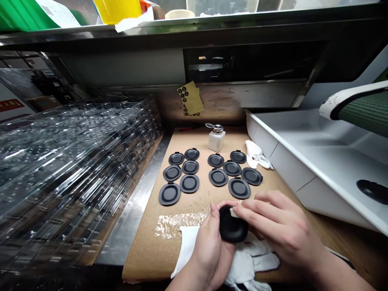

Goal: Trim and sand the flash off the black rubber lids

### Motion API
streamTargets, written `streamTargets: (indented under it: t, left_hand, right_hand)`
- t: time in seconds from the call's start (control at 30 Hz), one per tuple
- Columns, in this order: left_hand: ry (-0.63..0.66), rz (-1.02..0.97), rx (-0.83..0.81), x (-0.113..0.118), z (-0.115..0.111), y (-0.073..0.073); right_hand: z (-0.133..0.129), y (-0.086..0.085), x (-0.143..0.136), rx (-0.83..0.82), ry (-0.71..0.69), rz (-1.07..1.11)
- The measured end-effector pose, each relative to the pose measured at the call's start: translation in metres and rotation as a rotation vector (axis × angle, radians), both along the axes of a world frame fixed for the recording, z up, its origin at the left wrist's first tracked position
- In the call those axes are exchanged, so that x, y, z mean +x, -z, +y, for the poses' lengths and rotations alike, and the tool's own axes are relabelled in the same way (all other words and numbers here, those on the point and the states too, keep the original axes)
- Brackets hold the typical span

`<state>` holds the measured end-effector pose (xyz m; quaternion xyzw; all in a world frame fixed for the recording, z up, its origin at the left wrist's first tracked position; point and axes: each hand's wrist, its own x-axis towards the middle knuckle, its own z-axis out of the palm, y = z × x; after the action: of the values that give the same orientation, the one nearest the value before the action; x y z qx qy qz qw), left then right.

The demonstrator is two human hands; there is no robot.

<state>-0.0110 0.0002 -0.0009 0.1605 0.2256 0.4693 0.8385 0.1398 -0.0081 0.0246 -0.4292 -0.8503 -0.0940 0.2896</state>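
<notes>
Near the front of the cardboard-covered table (142, 250), my left hand (214, 246) is wrapped round a black rounded part (233, 228). The fingers of my right hand (275, 222) are pressed together on a small pale piece (234, 212) at the part's upper edge. Several similar black parts lie in two groups on the cardboard beyond my hands, one (189, 183) in the left group and one (239, 188) in the right. Under my hands lie a white cloth (187, 242) and a whitish glove (245, 262).
A square white bottle (216, 140) with a metal top stands at the back. Clear plastic trays (75, 173) are stacked at left. On the right are a large white bin (303, 169) holding a black part (372, 190), a crumpled white cloth (254, 153) and a green conveyor belt (366, 107).
</notes>
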Motion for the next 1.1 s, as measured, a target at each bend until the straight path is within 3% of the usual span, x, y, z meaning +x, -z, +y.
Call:
streamTargets:
  t: [0.3,0.4,0.47,0.57,0.67,0.97,1.1]
  left_hand:
    - [-0.021,-0.059,-0.085,0.0,0.0,-0.001]
    - [0.003,-0.094,-0.112,-0.001,0.001,-0.002]
    - [0.011,-0.107,-0.116,-0.002,0.001,-0.003]
    - [0.0,-0.121,-0.117,-0.002,0.001,-0.005]
    - [-0.008,-0.131,-0.111,-0.001,0.0,-0.005]
    - [-0.018,-0.139,-0.102,-0.003,-0.001,-0.003]
    - [-0.021,-0.149,-0.089,-0.004,0.0,-0.002]
  right_hand:
    - [-0.022,0.012,0.026,-0.203,-0.026,0.112]
    - [-0.021,0.024,0.048,-0.043,0.202,0.158]
    - [-0.017,0.038,0.061,0.055,0.367,0.065]
    - [-0.013,0.058,0.068,0.043,0.488,-0.113]
    - [-0.017,0.067,0.065,0.021,0.476,-0.147]
    - [-0.034,0.066,0.06,0.075,0.346,-0.209]
    - [-0.04,0.072,0.06,0.073,0.372,-0.144]
